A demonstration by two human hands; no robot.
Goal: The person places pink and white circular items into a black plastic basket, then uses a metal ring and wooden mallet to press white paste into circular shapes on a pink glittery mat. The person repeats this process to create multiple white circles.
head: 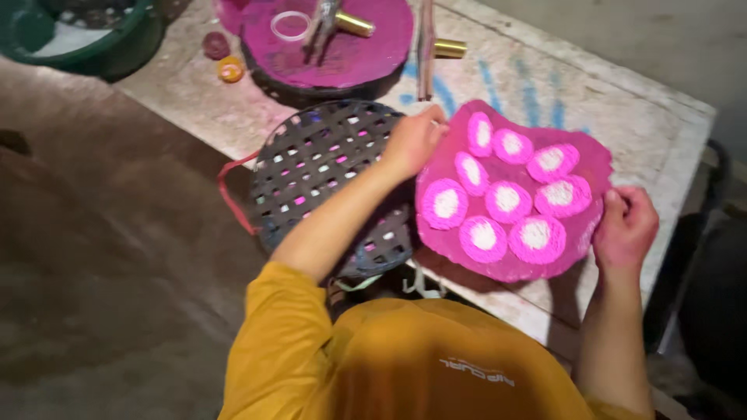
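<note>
A floppy pink sheet (585, 159) lies on the worktable (669, 132). On it sit several round pink pieces with white centres (507, 198). My left hand (415, 140) grips the sheet's left edge, next to a dark woven round tray (323, 167). My right hand (626, 225) pinches the sheet's right edge near the table's right side. Both sleeves are mustard yellow.
A round pink-stained board (366, 54) at the back carries a clear ring (290, 25) and a metal tool with a brass handle (342, 19). A stick (426, 47) stands beside it. A green tub (93, 39) is far left. Two small caps (223, 58) lie nearby.
</note>
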